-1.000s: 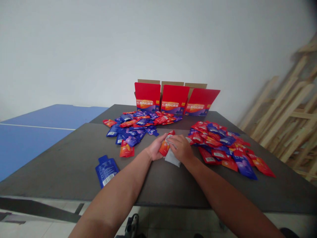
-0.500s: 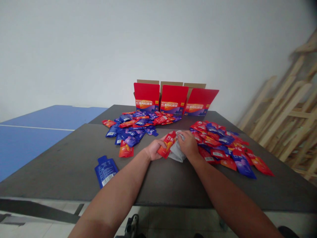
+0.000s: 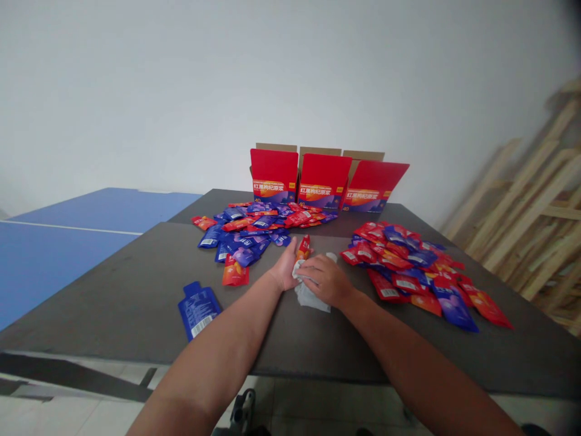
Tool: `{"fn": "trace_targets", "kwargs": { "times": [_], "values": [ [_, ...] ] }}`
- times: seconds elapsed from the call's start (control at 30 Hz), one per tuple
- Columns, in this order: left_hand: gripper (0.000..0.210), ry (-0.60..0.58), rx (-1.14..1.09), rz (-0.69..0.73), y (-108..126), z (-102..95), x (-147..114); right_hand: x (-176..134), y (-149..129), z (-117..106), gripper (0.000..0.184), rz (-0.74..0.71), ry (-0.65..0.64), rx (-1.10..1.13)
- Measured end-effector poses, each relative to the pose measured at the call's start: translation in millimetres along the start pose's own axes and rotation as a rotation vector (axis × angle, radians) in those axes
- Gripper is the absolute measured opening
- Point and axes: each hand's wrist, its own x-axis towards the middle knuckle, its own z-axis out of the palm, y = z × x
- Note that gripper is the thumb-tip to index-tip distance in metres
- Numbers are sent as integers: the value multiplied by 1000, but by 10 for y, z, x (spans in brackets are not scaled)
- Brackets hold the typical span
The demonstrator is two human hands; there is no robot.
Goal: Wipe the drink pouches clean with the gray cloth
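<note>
My left hand [image 3: 285, 268] holds a red pouch [image 3: 303, 247] with an orange print, tilted edge-on above the middle of the table. My right hand [image 3: 327, 280] is closed on a pale grey-white cloth [image 3: 312, 298] and presses it against the lower part of the pouch, which the cloth and fingers cover. Left of my hands lies a heap of red and blue pouches [image 3: 245, 242], with one red pouch [image 3: 235, 272] at its near edge. Another heap of pouches [image 3: 408, 260] lies to the right. A single blue pouch [image 3: 198, 310] rests near my left forearm.
Three red boxes with raised flaps [image 3: 275, 175] stand in a row at the back of the dark table [image 3: 136, 290]. A blue table-tennis table [image 3: 91, 212] adjoins at the left. Wooden boards [image 3: 521, 200] lean at the right against the wall.
The cloth has moved left onto the pouch along with my right hand. The pouch has turned from face-up to edge-on in my left hand. The view has shifted slightly.
</note>
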Motion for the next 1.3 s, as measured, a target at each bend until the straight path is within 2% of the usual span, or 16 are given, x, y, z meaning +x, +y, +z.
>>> {"fn": "trace_targets", "kwargs": {
  "times": [0.13, 0.23, 0.47, 0.6, 0.7, 0.77, 0.87, 0.93, 1.03, 1.13, 1.3],
  "values": [
    [63, -70, 52, -5, -66, 102, -49, 7, 36, -15, 20, 126, 60, -40],
    [60, -100, 98, 47, -95, 159, -67, 15, 82, -16, 20, 247, 132, -50],
    [48, -174, 247, 92, -155, 186, -83, 19, 212, -27, 16, 513, 330, -40],
    [67, -222, 315, 145, -155, 186, -124, 3, 286, -51, 16, 606, 418, -19],
    [69, -236, 319, 128, -134, 159, -133, -25, 366, -49, 18, 681, 437, 10],
    [64, -217, 304, 101, -110, 134, -124, -47, 429, -46, 20, 741, 442, 27],
    [42, -157, 198, 77, -53, 97, -100, -69, 498, -53, 22, 806, 447, 40],
    [34, -106, 66, 109, 0, 73, -83, -69, 503, -65, 22, 808, 457, 45],
    [28, -34, -112, 236, 83, 39, -59, -46, 446, -85, 19, 750, 462, 45],
    [17, 38, -201, 329, 147, 29, -39, -16, 360, -105, 17, 679, 449, 29],
    [12, 208, -295, 425, 190, 34, 8, 6, 245, -140, 15, 525, 407, 11]
  ]
}}
